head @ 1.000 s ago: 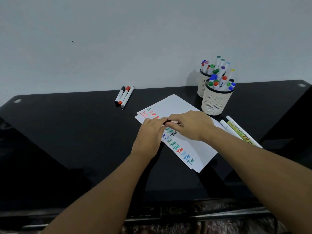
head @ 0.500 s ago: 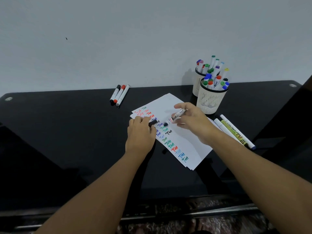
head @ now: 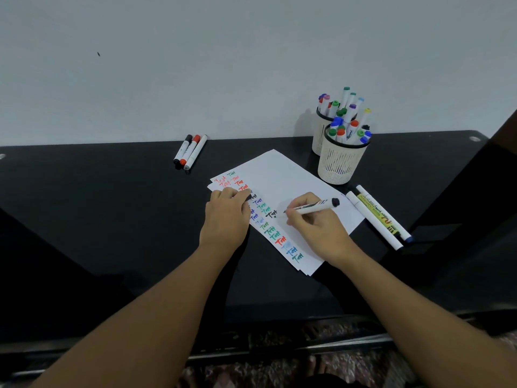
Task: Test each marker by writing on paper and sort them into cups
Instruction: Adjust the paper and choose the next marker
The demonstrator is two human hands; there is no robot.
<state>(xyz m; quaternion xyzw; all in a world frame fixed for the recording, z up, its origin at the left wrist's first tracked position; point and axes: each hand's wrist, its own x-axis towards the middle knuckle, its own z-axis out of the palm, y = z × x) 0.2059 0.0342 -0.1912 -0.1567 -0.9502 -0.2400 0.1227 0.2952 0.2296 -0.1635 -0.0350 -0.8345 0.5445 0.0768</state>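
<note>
Since half a second ago, the uncapped marker (head: 310,207) has swung down so its tip meets the paper (head: 282,186).

Upper left of centre, three markers (head: 190,151) lie together on the black table (head: 112,208). At centre, the left hand (head: 226,217) rests on the sheet's left edge, fingers curled round a black cap (head: 248,198). Beside it, the right hand (head: 313,222) pinches the marker between thumb and fingers, near the black writing. Upper right, two cups (head: 340,161) stand full of markers; three more markers (head: 377,217) lie right of the paper.
</note>
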